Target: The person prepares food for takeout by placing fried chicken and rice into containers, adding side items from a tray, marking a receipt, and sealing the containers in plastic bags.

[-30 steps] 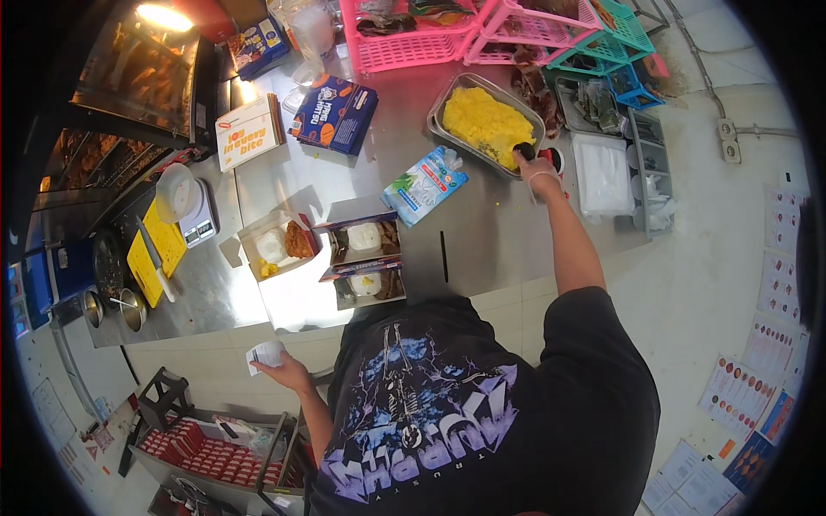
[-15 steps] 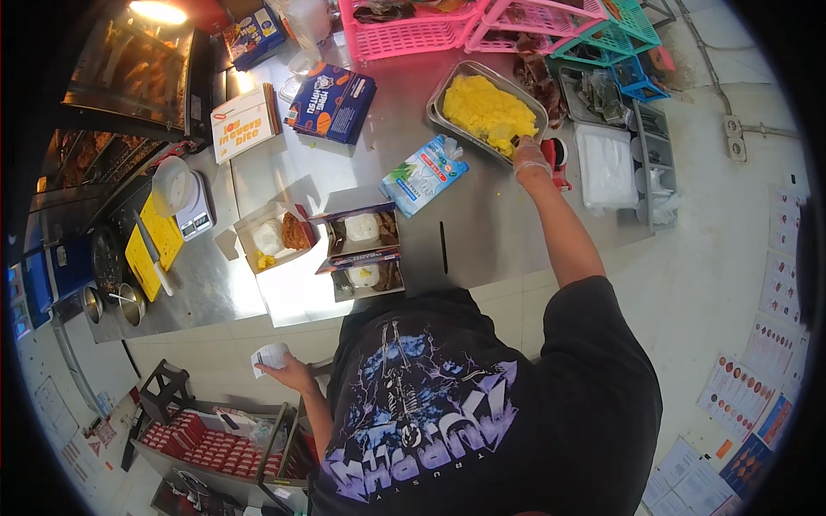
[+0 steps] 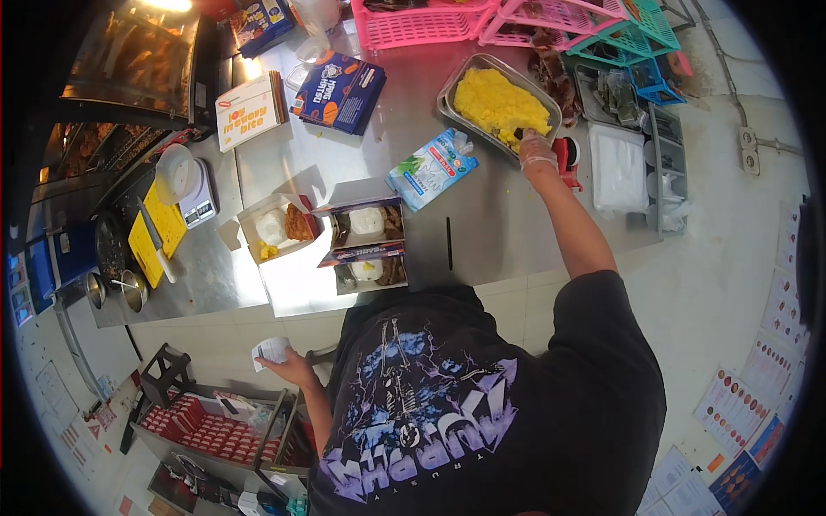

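My right hand (image 3: 537, 153), in a clear thin glove, reaches over the near right corner of a metal tray (image 3: 444, 104) heaped with crumbly yellow food (image 3: 495, 99) that looks like scrambled egg. Its fingers are closed on a small dark handle (image 3: 519, 133); the other end is hidden. Low on the left, away from the counter, my left hand (image 3: 294, 368) holds a curled white paper slip (image 3: 270, 351). Between them on the counter stand an open meal box with rice and a brown fried piece (image 3: 298, 225), and two dark blue meal boxes (image 3: 368, 206) with rice and dark brown pieces.
A light blue plastic packet (image 3: 433, 169) lies mid-counter. Folded boxes (image 3: 337, 93), a kitchen scale (image 3: 196, 205), and a knife (image 3: 153, 228) on a yellow board (image 3: 169, 225) are to the left. Pink baskets (image 3: 422, 27) line the back. A white plastic stack (image 3: 618, 168) lies right of the tray.
The whole view has shifted slightly. My right hand has moved a little further over the yellow food, its fingers still closed on the dark handle. My left hand keeps the paper slip.
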{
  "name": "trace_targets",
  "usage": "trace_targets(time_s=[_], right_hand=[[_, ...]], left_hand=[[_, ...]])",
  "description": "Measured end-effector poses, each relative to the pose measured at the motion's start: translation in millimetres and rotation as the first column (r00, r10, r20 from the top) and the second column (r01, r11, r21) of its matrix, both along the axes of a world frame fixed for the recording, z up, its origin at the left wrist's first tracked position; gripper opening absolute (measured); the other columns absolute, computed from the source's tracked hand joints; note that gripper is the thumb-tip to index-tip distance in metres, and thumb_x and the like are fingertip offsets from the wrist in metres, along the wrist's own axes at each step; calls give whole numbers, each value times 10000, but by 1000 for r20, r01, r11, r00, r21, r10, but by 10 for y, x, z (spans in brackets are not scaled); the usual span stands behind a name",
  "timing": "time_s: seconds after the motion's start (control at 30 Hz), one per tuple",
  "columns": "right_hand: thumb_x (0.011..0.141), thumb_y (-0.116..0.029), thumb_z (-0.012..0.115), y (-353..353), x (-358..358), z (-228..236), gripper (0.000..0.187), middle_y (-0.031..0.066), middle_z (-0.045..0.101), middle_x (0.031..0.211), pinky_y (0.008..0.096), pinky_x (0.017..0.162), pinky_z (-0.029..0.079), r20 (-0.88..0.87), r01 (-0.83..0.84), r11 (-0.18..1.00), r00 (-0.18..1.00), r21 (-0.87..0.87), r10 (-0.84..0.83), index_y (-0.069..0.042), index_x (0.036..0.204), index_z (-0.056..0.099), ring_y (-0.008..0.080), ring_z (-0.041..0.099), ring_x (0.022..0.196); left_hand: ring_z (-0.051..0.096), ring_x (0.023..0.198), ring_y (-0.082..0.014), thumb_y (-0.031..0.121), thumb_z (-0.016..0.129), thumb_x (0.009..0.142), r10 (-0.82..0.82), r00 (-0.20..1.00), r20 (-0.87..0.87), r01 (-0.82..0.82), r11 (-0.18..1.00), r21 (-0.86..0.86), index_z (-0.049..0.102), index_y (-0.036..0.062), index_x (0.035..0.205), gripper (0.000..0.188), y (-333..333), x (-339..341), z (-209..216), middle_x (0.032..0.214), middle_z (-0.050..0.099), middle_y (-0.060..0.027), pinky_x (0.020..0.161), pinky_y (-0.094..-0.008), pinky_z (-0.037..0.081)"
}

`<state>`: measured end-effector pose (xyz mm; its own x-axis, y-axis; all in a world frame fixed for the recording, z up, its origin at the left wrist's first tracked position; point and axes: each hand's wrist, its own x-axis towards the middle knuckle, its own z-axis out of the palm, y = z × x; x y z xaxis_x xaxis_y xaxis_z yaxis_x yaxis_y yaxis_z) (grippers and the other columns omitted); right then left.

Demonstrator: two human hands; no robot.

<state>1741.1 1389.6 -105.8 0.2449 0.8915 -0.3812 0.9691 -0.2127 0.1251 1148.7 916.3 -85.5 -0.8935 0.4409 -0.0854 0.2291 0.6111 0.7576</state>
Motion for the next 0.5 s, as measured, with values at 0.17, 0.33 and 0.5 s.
trace_targets(time_s=[0.17, 0.33, 0.5], right_hand=[[1061, -300, 595, 126, 65, -22, 351, 210, 774, 1087, 455, 815, 634, 91, -265, 964, 960, -7, 264, -41, 1297, 618, 333, 779, 1029], [1011, -479, 650, 142, -15, 257, 464, 189, 764, 1180, 461, 884, 613, 30, -215, 976, 976, -35, 216, -97, 1273, 682, 356, 750, 1092], [936, -584, 693, 32, -49, 571, 600, 191, 750, 1230, 463, 924, 601, 9, -91, 995, 996, -27, 91, -97, 1286, 702, 369, 741, 1101]], left_hand=[[433, 1485, -435, 27, 564, 927, -27, 998, -55, 28, 999, 20, 54, -77, 1671, 908, 108, -22, 3, 1635, 313, -360, 1216, -475, 362], [426, 1487, -419, 12, 578, 945, -13, 1000, 3, 13, 1000, 15, 34, -67, 1676, 915, 103, -26, 17, 1631, 337, -333, 1226, -447, 342], [425, 1486, -422, 11, 581, 942, -58, 997, -41, 58, 998, 11, 36, -78, 1672, 915, 52, -69, -43, 1633, 335, -338, 1229, -449, 335]])
